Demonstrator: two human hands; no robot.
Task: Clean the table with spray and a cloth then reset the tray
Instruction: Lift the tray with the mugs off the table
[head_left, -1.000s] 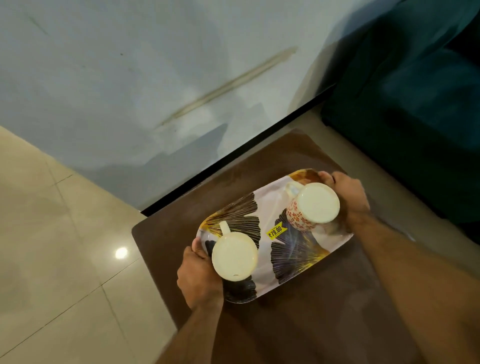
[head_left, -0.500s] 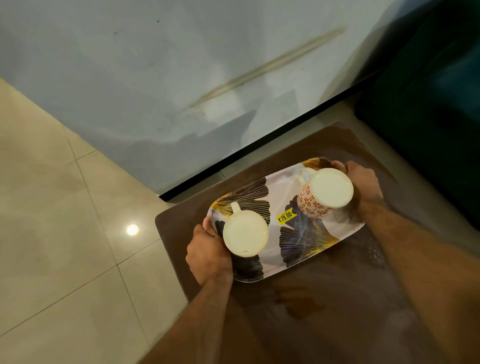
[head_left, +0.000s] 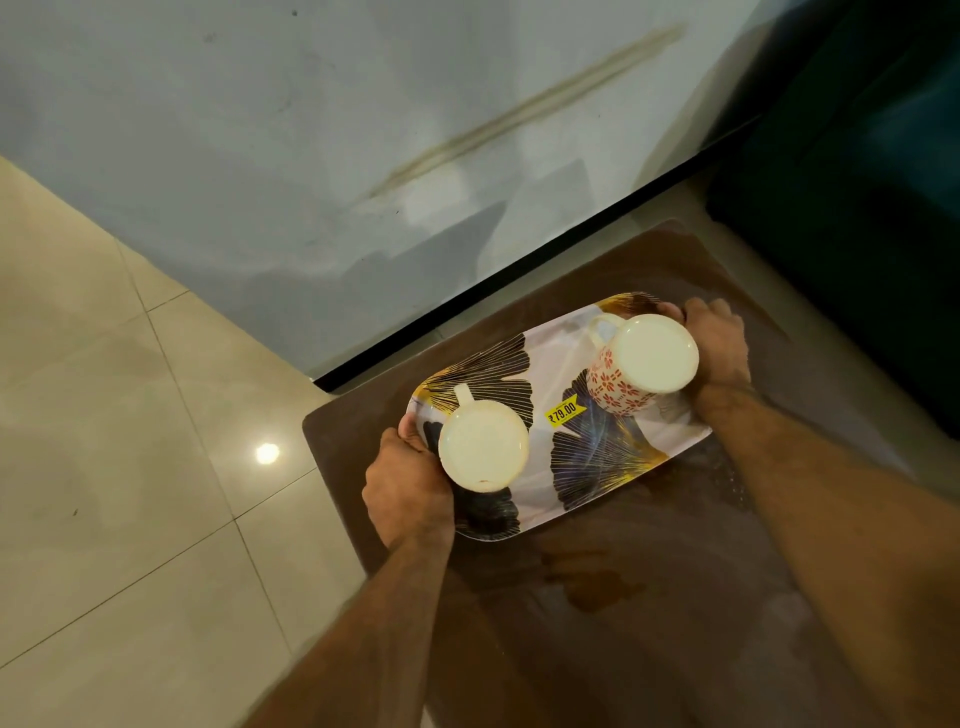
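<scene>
A white tray (head_left: 561, 364) printed with dark and gold leaves and a yellow price sticker sits over the brown table (head_left: 649, 597). My left hand (head_left: 408, 488) grips its near-left end and my right hand (head_left: 719, 348) grips its far-right end. Two cream mugs stand on it: a plain one (head_left: 483, 446) by my left hand, and one with red flowers (head_left: 641, 364) by my right hand. I cannot tell whether the tray rests on the table or hangs just above it. A wet, darker patch (head_left: 597, 587) shows on the table in front of the tray.
Pale floor tiles (head_left: 130, 415) lie to the left of the table. A grey-blue wall (head_left: 363, 130) with a black skirting strip runs behind it. A dark teal sofa (head_left: 857, 208) stands at the right, close to the table's far corner.
The tray, still held at both ends, now sits further right and lower in view as the camera turned left. A wet patch on the table has come into sight.
</scene>
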